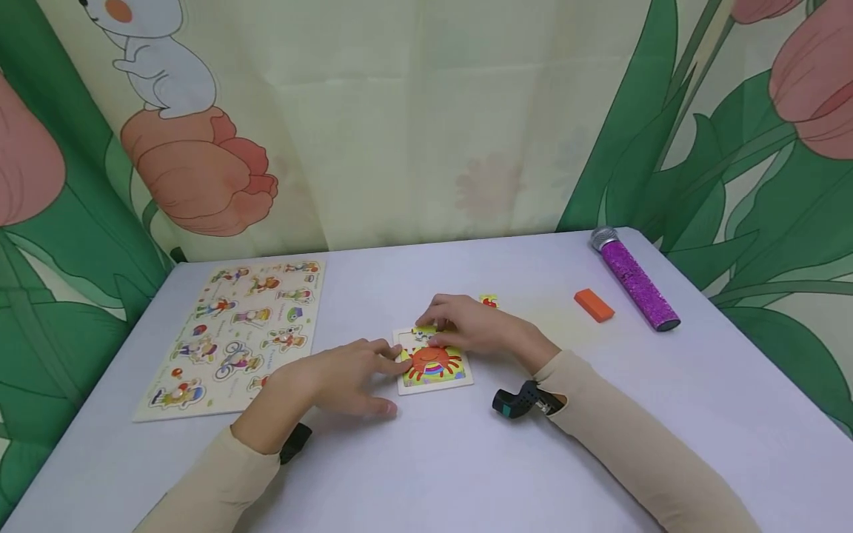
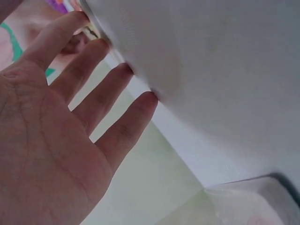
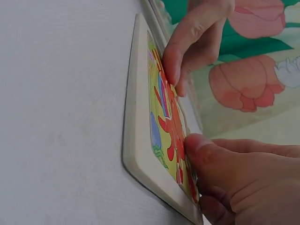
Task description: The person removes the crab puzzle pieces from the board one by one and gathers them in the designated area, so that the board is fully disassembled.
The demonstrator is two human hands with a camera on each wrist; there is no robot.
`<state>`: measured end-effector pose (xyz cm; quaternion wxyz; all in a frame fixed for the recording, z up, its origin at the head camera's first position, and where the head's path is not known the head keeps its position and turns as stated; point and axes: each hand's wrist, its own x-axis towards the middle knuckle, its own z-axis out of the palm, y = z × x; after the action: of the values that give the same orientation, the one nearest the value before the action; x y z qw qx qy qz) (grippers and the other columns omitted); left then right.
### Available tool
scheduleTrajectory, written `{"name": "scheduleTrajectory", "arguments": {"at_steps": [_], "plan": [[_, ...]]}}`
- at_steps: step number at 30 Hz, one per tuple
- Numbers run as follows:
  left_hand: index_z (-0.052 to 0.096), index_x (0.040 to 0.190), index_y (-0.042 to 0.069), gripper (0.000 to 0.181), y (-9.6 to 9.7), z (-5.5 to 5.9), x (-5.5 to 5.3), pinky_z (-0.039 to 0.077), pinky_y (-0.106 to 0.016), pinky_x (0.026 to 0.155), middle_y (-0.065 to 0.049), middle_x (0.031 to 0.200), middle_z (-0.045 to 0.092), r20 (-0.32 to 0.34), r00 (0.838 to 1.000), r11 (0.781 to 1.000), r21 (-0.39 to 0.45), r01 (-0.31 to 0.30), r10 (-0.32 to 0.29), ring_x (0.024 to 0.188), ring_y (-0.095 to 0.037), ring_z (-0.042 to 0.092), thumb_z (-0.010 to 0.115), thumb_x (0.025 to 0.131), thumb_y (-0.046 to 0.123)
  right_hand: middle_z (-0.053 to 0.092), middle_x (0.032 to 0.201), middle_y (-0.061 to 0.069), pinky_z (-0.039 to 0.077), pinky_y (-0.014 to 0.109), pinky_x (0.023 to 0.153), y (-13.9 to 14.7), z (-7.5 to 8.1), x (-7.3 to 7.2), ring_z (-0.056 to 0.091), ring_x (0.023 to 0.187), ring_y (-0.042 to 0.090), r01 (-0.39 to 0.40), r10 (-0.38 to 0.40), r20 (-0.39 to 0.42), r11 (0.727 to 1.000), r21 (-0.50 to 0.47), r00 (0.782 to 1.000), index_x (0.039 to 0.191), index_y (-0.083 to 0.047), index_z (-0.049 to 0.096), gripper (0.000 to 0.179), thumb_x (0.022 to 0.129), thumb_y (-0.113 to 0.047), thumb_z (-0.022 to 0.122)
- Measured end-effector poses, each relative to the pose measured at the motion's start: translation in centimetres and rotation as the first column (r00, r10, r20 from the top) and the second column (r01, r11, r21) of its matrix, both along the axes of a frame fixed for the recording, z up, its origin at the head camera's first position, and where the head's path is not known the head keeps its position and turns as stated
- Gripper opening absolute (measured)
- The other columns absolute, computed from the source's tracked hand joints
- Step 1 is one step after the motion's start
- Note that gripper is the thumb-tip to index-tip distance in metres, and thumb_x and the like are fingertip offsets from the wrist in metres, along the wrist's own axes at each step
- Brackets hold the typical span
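Note:
A small square jigsaw puzzle (image 1: 433,374) with a red crab picture and a pale frame lies on the table between both hands. My right hand (image 1: 476,324) is over its far edge, thumb and fingers pinching a puzzle piece (image 1: 423,334) at the top of the picture. In the right wrist view, the right thumb (image 3: 201,147) lies against the picture, the fingers partly hidden behind it. My left hand (image 1: 349,374) reaches in from the left, its index fingertip on the crab's left side. The left wrist view shows the other left fingers (image 2: 126,117) extended and spread.
A loose puzzle piece (image 1: 489,300) lies just beyond the right hand. Farther right are an orange block (image 1: 594,305) and a purple glittery microphone (image 1: 636,281). A large picture board (image 1: 233,340) covers the table's left side. A printed curtain (image 1: 426,133) hangs behind.

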<state>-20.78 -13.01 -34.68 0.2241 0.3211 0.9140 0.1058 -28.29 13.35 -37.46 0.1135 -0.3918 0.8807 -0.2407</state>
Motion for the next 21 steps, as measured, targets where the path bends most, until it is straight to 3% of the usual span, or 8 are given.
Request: {"name": "scheduleTrajectory", "arguments": {"at_steps": [12, 17, 21], "plan": [[0.051, 0.152, 0.032, 0.068, -0.4, 0.1, 0.1, 0.036, -0.05, 0.118, 0.0, 0.162, 0.041, 0.001, 1.0, 1.0, 0.016, 0.014, -0.014, 0.148, -0.028, 0.036, 0.073, 0.091, 0.052, 0.06, 0.122, 0.0, 0.054, 0.03, 0.09, 0.5, 2.1, 1.2, 0.062, 0.101, 0.013, 0.032, -0.032, 0.008, 0.999, -0.012, 0.999, 0.139, -0.011, 0.064, 0.04, 0.1, -0.016, 0.068], [0.051, 0.152, 0.033, 0.069, -0.4, -0.1, 0.3, 0.035, -0.051, 0.118, 0.001, 0.163, 0.04, 0.014, 1.0, 1.0, 0.003, -0.011, 0.011, 0.15, -0.029, 0.034, 0.074, 0.091, 0.052, 0.061, 0.12, 0.001, 0.056, 0.028, 0.091, 1.2, 2.0, 1.1, 0.064, 0.101, 0.013, 0.028, -0.027, 0.016, 0.998, -0.064, 1.0, 0.136, -0.01, 0.066, 0.039, 0.098, -0.016, 0.071], [0.051, 0.152, 0.032, 0.068, -0.3, -0.3, 0.3, 0.036, -0.05, 0.118, 0.0, 0.162, 0.041, -0.004, 1.0, 1.0, 0.006, 0.008, -0.008, 0.149, -0.031, 0.036, 0.073, 0.091, 0.052, 0.062, 0.119, -0.001, 0.057, 0.028, 0.09, 1.9, 1.9, 1.1, 0.064, 0.1, 0.012, 0.026, -0.025, 0.007, 0.993, -0.118, 1.0, 0.137, -0.011, 0.066, 0.039, 0.098, -0.014, 0.071]]}}
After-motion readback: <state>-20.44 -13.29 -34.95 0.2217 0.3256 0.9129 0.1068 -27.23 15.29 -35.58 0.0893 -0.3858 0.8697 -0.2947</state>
